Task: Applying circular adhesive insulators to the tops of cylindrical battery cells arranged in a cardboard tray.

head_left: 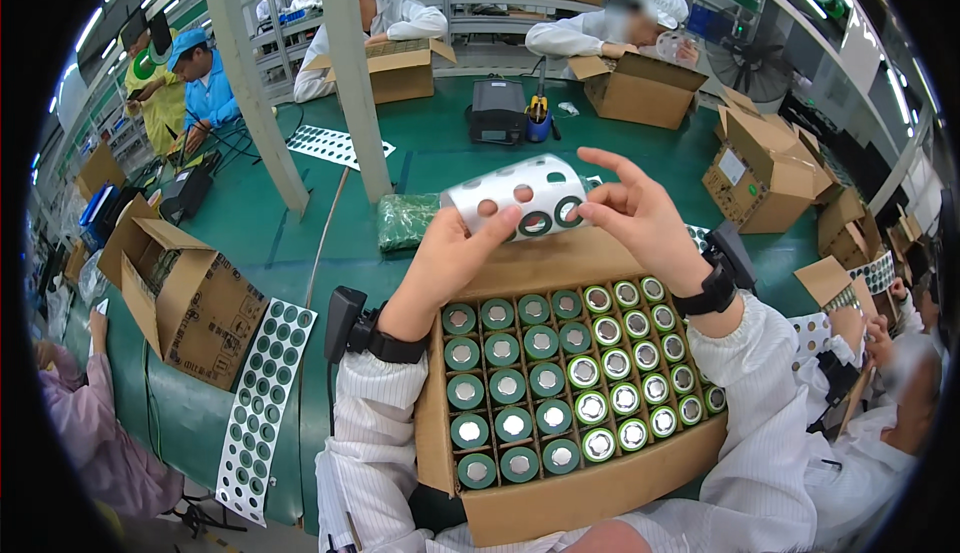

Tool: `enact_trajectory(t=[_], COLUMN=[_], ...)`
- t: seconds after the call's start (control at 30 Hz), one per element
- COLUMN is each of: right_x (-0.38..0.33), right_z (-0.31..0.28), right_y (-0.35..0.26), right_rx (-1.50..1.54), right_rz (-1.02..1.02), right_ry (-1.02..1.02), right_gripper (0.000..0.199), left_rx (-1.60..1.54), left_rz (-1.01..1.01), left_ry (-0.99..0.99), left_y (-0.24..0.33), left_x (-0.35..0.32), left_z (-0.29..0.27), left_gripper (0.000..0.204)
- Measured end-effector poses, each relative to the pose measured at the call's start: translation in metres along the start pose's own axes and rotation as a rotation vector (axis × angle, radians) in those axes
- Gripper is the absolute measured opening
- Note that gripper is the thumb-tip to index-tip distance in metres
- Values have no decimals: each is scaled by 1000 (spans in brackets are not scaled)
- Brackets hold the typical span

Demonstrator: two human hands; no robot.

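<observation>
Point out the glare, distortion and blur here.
In the head view, ceiling tubes burn out white toward the rim, and the cells shine on their metal ends; the head view's fisheye lens likely tilts the posts; a blurred patch covers a co-worker's face in the head view, while the left hand, right hand and sheet look fairly sharp.

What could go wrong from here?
1. The left hand holds the white sheet curled; it could crease.
2. The right hand is at a green ring near the sheet's edge; that ring might tear or stick to skin.
3. Ringed cells adjoin unringed cells in the open box; one could get skipped.
</observation>
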State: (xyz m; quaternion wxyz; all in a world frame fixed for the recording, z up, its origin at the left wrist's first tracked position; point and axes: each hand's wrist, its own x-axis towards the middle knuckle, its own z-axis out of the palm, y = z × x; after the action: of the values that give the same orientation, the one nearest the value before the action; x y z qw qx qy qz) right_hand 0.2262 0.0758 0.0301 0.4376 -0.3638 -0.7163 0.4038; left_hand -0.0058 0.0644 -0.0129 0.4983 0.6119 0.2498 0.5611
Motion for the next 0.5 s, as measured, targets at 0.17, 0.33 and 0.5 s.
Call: enact_trajectory(t=[0.17,0.33,0.5], right_x=[-3,-7,-11], right_z=[4,11,10], right_y=[1,-4,-3], right_rx=[-9,-559,-626], right_rz=[-42,-590,-610], right_ry=[-10,174,149], right_gripper=[47,19,16], left_rx=[-141,6,9], left_rz=[-32,-33,-128], left_ry=[-59,-86,-95], left_y=[2,6,7], left_x=[3,1,-1], left_z=[-2,-4,-4], left_gripper=[33,30,30])
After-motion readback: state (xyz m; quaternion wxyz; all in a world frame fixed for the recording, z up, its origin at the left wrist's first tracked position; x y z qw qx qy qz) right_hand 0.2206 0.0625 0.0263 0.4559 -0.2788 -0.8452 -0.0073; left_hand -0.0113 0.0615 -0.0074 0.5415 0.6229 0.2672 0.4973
